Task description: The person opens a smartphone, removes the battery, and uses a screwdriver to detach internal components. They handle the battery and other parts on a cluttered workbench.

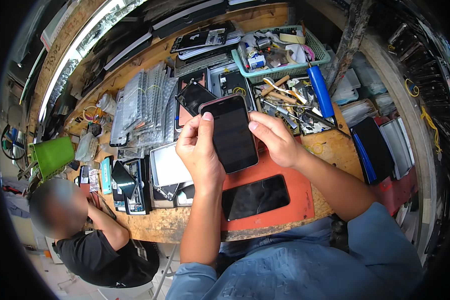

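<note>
A dark-screened smartphone (231, 137) with a worn, light edge is held up over the red mat (301, 202), tilted a little. My left hand (201, 155) grips its left side, the thumb on the front near the upper corner and the other fingers mostly hidden behind. At the phone's upper right edge, my right hand (276, 139) pinches it, thumb and forefinger against the rim. Below, on the mat, lies a second black phone or screen (256, 197) face up. Just beyond the held phone rests a dark phone part (195, 97) on other panels.
A green basket (285, 72) of small supplies stands at the back, beside a blue cylindrical tool (321, 92) and a tray of hand tools (290, 102). Bubble-wrapped stacks (147, 100) and phone parts (130, 185) crowd the left. Another person (102, 255) sits at the lower left.
</note>
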`<state>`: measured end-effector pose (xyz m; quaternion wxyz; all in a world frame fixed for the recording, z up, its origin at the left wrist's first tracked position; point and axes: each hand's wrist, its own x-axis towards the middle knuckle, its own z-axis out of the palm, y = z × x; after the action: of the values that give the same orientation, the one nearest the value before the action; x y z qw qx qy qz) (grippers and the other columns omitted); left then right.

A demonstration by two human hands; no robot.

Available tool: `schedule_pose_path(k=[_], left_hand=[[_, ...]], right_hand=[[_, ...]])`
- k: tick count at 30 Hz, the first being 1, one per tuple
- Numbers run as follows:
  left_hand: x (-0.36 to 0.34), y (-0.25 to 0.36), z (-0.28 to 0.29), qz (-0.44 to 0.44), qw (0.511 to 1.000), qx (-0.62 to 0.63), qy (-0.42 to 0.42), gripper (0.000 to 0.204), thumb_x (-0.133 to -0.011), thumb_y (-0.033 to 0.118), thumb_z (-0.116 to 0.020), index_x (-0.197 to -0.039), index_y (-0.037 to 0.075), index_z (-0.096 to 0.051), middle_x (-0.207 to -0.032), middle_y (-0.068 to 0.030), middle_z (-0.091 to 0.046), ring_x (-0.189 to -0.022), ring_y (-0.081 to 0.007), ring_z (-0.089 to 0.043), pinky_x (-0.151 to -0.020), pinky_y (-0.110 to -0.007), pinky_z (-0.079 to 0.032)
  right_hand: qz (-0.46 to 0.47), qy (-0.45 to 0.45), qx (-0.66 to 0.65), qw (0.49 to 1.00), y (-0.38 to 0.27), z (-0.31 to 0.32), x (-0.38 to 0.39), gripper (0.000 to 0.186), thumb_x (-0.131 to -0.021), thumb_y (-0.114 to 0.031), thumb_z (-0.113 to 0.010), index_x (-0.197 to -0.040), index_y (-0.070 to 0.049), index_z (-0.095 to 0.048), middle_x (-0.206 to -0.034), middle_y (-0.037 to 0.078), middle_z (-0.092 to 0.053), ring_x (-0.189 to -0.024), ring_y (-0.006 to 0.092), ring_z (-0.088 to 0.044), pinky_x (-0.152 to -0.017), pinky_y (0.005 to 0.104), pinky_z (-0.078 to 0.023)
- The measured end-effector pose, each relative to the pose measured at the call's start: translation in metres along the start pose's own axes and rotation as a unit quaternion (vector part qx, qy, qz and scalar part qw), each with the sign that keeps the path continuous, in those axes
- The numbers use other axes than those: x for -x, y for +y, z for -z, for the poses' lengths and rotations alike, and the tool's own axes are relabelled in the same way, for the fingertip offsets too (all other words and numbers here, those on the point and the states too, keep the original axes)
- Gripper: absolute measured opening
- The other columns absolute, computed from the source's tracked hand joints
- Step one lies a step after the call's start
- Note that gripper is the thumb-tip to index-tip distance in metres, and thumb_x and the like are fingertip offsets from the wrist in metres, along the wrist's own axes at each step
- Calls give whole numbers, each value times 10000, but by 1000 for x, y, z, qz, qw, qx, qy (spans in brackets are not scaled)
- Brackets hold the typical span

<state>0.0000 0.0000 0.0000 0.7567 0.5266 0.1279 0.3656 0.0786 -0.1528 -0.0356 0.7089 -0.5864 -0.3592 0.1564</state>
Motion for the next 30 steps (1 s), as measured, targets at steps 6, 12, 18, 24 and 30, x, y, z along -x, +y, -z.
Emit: schedule_pose_path(k=[6, 12, 18, 24, 30], left_hand=[[1, 8, -5, 20, 999, 42, -4, 194, -1075, 147, -666, -988, -17, -721, -923, -36, -712, -807, -63, -627, -727, -228, -513], [-2, 7, -6, 31, 999, 39, -1, 198, -1081, 147, -656, -976, -11, -715, -909, -32, -706, -796, -60, -622, -712, -229, -511], [-3, 5, -5, 34, 999, 42, 2, 193, -1077, 143, -661, -955, 1, -707, -887, -10, -687, -770, -48, -596, -692, -220, -493], [0, 10, -14, 38, 998, 34, 23, 196, -1074, 143, -669, -924, 21, -698, -824, 40, -627, -709, -15, -510, -633, -202, -418], [-2, 9, -8, 35, 999, 38, 9, 191, -1072, 144, -676, -924, 25, -703, -814, 52, -613, -702, -10, -491, -628, -198, -405]], right_hand=[[-13, -7, -11, 1000, 0, 0, -1, 236, -1105, -206, -516, -1064, 12, -597, -813, 15, -556, -778, 77, -484, -689, 314, -442], [-36, -53, -77, 995, -14, -5, 1, 213, -1096, -158, -487, -1183, -3, -606, -968, -13, -601, -911, 68, -562, -811, 253, -467], [-55, -36, -29, 997, -2, 4, -3, 350, -1131, -281, -493, -1215, 41, -601, -1047, 63, -682, -961, 109, -604, -853, 297, -520], [-47, -72, -100, 991, -6, 0, -1, 240, -1052, -122, -573, -1264, -10, -597, -1091, 13, -655, -1040, 97, -614, -927, 270, -488], [-65, -41, -43, 996, 0, 0, -2, 196, -1091, -165, -536, -1180, -4, -606, -1066, 17, -657, -999, 101, -630, -902, 279, -505]])
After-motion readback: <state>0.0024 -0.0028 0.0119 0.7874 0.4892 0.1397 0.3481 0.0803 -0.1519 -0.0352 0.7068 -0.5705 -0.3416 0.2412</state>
